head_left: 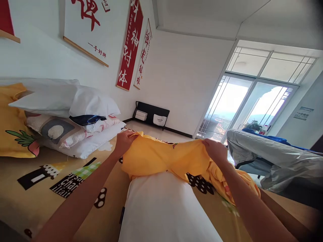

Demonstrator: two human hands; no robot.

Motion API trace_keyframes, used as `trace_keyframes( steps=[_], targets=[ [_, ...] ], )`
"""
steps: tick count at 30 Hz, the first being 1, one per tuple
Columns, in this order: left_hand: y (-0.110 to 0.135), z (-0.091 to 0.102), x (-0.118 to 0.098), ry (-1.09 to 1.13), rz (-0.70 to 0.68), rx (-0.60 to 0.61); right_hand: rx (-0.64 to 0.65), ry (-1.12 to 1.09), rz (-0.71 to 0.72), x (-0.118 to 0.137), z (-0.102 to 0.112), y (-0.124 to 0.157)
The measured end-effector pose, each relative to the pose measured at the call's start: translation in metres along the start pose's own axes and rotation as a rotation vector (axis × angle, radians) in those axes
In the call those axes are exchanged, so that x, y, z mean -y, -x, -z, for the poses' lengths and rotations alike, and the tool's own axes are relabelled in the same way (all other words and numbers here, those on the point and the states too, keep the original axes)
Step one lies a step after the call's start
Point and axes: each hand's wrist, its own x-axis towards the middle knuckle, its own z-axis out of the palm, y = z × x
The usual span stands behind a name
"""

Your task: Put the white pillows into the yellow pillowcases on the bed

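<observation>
A white pillow (164, 208) lies lengthwise in front of me on the patterned yellow bed sheet (50, 188). A yellow pillowcase (161, 156) is bunched over its far end. My left hand (124, 141) grips the pillowcase's left edge with closed fingers. My right hand (214, 149) grips its right edge, fingers also closed. More yellow cloth (227, 181) trails down at the right of the pillow.
A stack of pillows (75, 117) sits at the left on the bed, beside a yellow pineapple-print cushion (12, 127). Red and white banners (130, 43) hang on the wall. A grey-covered table (272, 158) stands right, before glass doors (239, 107). A black low rack (151, 117) stands against the far wall.
</observation>
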Motion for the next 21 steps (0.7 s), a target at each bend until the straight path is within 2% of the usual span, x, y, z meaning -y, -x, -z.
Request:
trace_keyframes(
  steps=[3, 5, 7, 9, 11, 13, 17, 19, 21],
  targets=[
    [0.004, -0.01, 0.031, -0.257, 0.097, 0.056, 0.035, 0.006, 0.0, 0.001, -0.023, 0.002],
    [0.005, -0.013, 0.047, -0.359, 0.155, 0.036, 0.063, 0.019, -0.001, -0.003, -0.038, 0.006],
    [0.004, -0.011, 0.054, -0.403, 0.16, -0.018, 0.099, 0.027, 0.009, -0.012, -0.052, 0.015],
    [0.004, -0.005, 0.051, -0.419, 0.086, -0.004, 0.14, 0.034, 0.017, -0.026, -0.066, 0.031],
    [0.01, 0.007, 0.042, -0.411, -0.073, 0.148, 0.191, 0.039, 0.028, -0.046, -0.082, 0.056],
    [0.031, 0.022, 0.031, -0.44, -0.295, 0.375, 0.247, -0.013, 0.085, -0.07, -0.104, 0.091],
    [0.114, 0.05, 0.022, -0.567, -0.811, 0.704, 0.29, -0.351, 0.303, -0.11, -0.149, 0.182],
    [0.156, 0.054, 0.027, -0.534, -1.027, 0.798, 0.299, -0.484, 0.281, -0.109, -0.162, 0.223],
    [0.181, 0.049, 0.033, -0.493, -1.125, 0.833, 0.244, -0.582, 0.249, -0.095, -0.163, 0.249]
  ],
)
